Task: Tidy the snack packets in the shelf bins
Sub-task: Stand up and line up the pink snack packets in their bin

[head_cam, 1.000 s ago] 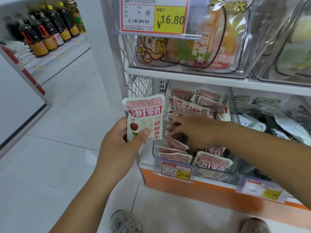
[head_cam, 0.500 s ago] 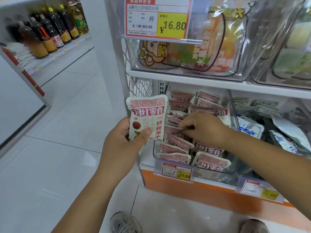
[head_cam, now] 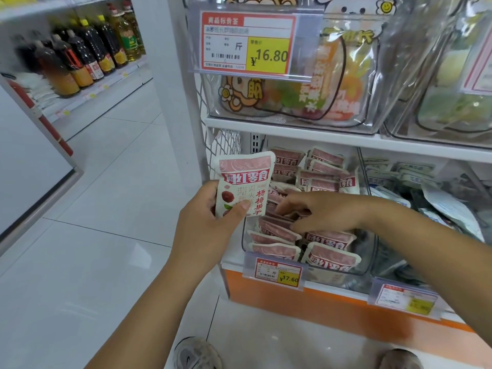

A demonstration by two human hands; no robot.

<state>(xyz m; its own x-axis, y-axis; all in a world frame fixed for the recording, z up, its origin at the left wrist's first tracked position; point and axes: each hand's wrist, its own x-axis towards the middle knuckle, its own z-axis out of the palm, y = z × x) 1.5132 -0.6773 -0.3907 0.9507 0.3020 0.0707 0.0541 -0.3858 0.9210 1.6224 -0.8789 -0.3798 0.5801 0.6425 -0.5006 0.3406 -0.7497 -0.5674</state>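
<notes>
On the orange-fronted white shelf (head_cam: pixel 332 298), a clear plastic bin (head_cam: pixel 371 258) holds pink-and-white snack packets (head_cam: pixel 330 258) (in two rough rows). The right hand (head_cam: pixel 322 211) lies among them, its grip unclear; the left hand (head_cam: pixel 205 225) clasps one upright packet (head_cam: pixel 246 179) just left of the bin.

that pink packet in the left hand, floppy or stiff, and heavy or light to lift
Probably light: the left hand holds the packet upright by its lower part alone. Likely fairly stiff, since its top stands without drooping. The binned packets lean and overlap, so a pushed one would probably slide or tip.
</notes>
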